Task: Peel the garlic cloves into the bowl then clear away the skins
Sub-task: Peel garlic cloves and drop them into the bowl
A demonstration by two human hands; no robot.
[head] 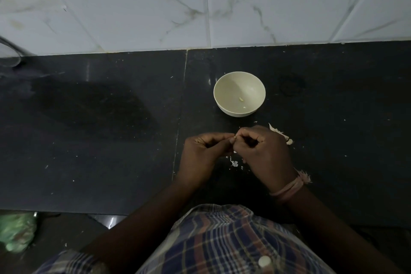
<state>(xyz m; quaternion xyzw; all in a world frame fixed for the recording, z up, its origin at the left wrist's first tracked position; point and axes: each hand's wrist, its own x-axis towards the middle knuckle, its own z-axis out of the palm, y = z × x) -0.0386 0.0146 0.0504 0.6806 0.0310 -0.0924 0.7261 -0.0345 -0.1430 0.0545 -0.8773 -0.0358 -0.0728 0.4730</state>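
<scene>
While both hands are meeting over the dark stone desk (111, 140), the left hand (200, 153) and right hand (264, 153) are pinching a small pale garlic clove (232, 140) between curled fingers (222, 135). Just beyond them, the round cream bowl (239, 94) is holding one peeled clove (241, 99), and papery white skins (280, 134) are lying beside the right hand.

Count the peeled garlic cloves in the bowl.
1. A single small clove lies near the bottom of the bowl, right of centre. A pale fleck nearer the front wall is too small to identify. Another clove may be hidden between the fingers.
</scene>
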